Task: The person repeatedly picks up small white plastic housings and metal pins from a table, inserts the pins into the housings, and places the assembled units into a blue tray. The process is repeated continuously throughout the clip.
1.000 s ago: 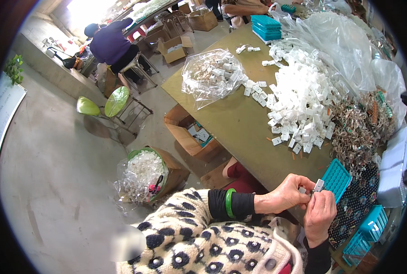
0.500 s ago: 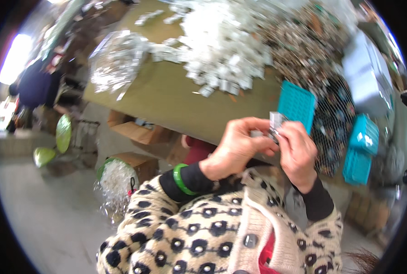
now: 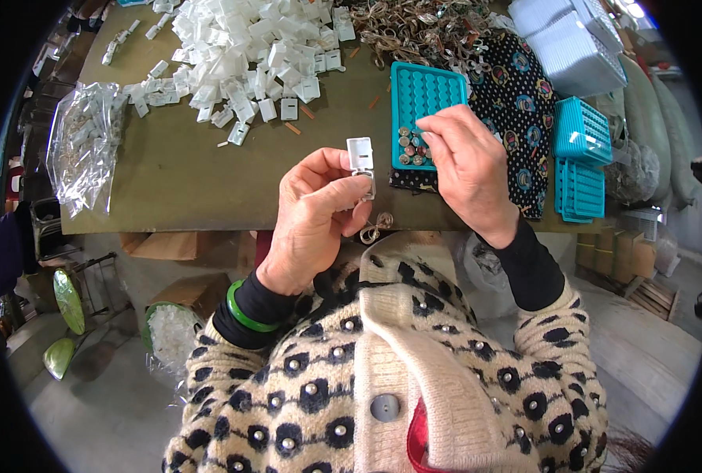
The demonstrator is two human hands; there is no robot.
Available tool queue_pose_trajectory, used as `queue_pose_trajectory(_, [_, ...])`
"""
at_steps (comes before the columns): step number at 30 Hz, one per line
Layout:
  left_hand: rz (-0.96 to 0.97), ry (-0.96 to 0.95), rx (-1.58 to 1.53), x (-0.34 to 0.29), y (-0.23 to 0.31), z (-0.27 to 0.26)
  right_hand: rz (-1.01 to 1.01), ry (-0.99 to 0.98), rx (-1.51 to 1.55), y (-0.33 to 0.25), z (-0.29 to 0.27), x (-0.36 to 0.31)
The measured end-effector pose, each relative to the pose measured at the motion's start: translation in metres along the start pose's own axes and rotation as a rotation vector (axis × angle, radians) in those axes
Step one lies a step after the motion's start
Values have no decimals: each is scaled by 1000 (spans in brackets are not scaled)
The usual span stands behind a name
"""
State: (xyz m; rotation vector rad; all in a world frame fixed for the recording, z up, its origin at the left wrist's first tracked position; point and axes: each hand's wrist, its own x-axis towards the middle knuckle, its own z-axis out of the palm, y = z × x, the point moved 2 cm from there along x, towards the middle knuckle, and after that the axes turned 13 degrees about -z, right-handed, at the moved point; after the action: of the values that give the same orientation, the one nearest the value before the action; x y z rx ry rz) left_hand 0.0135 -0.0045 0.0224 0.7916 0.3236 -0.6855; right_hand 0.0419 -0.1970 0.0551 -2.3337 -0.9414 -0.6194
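One slackening of your left hand (image 3: pixel 308 205), clamped on the open white case (image 3: pixel 360 154) left of the teal tray (image 3: pixel 396 102), could drop it (whether your right hand (image 3: pixel 471 165) pinches anything, I can't tell).

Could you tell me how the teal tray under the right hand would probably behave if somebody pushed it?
The teal tray probably stays stiff, as its edges look straight and moulded. Shallow and lying flat, it seems unlikely to tip. The small round pieces near its lower end might shift if jolted.
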Motion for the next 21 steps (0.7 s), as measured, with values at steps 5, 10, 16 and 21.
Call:
queue_pose_trajectory(5, [32,-8,-17,2,7,-5,-86,-137,-187,5,18,2])
queue_pose_trajectory(10, [28,-118,-51,5,15,-9,-90,-232,-187,10,17,6])
queue_pose_trajectory(16, [-15,-205,-125,11,20,-11,56,-63,161,3,9,21])
queue_pose_trajectory(21, [12,-196,-138,18,14,-11,-47,88,166,-18,10,25])
